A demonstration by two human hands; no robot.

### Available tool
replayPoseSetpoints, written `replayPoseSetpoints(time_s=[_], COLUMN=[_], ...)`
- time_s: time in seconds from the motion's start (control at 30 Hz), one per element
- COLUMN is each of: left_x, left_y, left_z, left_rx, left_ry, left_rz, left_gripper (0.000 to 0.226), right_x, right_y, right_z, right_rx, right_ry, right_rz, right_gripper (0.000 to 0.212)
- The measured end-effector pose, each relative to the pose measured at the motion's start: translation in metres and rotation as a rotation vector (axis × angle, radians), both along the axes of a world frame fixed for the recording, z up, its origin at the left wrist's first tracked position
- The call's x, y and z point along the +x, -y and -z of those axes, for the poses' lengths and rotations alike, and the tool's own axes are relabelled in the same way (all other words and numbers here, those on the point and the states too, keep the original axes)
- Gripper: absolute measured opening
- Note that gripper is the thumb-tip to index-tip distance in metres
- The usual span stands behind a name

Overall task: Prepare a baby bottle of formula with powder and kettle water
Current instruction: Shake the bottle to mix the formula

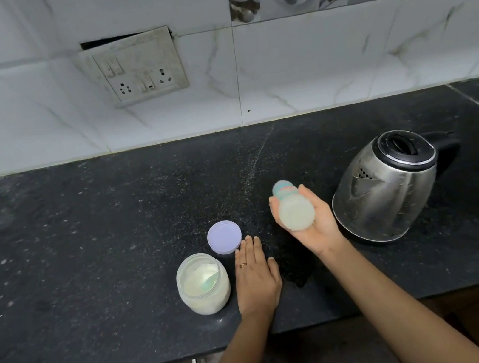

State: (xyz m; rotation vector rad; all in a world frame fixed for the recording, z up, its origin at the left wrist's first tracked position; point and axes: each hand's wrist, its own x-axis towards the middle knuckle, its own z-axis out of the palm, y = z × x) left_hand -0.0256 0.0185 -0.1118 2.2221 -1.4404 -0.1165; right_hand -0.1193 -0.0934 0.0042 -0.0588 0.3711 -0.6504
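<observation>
Bottle [296,215] is held tilted above the counter [114,232], base toward the camera, by the curled fingers of the right hand [322,229], just left of the kettle [390,189]. The left hand [256,276] is laid flat on the counter with fingers straight, gripping nothing, beside the open jar [202,284] of powder and its lid [224,237].

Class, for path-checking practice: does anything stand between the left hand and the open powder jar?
Nothing visible does. The left hand lies flat on the counter directly beside the powder jar; the lid sits farther back, off that path.
</observation>
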Motion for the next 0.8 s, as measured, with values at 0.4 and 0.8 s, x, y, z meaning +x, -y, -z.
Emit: replayPoseSetpoints(time_s=[0.4,0.8], left_x=[0.0,0.0], left_y=[0.0,-0.001], left_z=[0.002,0.001], left_rx=[0.011,0.023], left_ry=[0.011,0.004], left_rz=[0.002,0.004], left_gripper=[0.059,0.058], right_x=[0.013,0.01], right_y=[0.002,0.004], right_z=[-0.012,-0.019], right_rx=[0.266,0.245], right_ry=[-0.012,-0.094], right_rz=[0.206,0.193], right_gripper=[0.026,0.048])
